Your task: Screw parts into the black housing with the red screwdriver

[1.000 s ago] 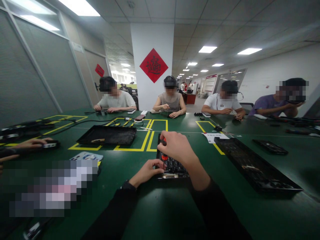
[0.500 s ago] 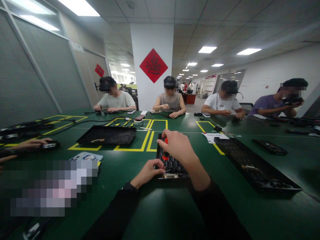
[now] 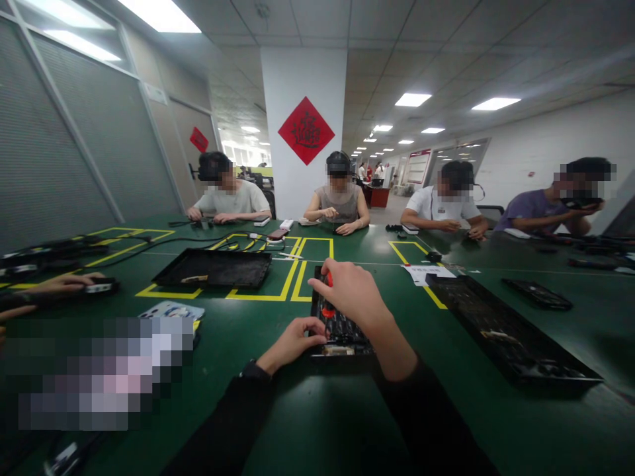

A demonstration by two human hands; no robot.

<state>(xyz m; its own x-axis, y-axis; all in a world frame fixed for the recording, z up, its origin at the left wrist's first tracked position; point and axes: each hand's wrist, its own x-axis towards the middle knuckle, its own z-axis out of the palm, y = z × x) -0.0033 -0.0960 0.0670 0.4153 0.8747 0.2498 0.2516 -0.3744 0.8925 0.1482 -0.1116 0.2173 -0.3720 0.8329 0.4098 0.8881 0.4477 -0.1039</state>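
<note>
My right hand [image 3: 360,297] is closed around the handle of a red-and-black screwdriver [image 3: 328,309], which stands nearly upright with its tip down. Under it lies a black tray-like casing [image 3: 347,330] with dark ribbed parts and a pale strip near its front edge. At the casing's left front, my left hand [image 3: 292,342] has thumb and fingertips pinched together beside the screwdriver's lower end. Whether those fingertips grip the shaft or a small part is hidden. My right hand and wrist cover part of the casing's right side.
A large black tray [image 3: 213,270] lies left of centre; a longer black tray [image 3: 510,330] is to the right, near a smaller black panel [image 3: 537,294]. A co-worker's hand [image 3: 67,285] rests at far left. Several people sit across the green table [image 3: 317,423].
My right hand's fingers have shifted slightly left on the screwdriver handle. My left hand stays in nearly the same place, and the view has moved a little.
</note>
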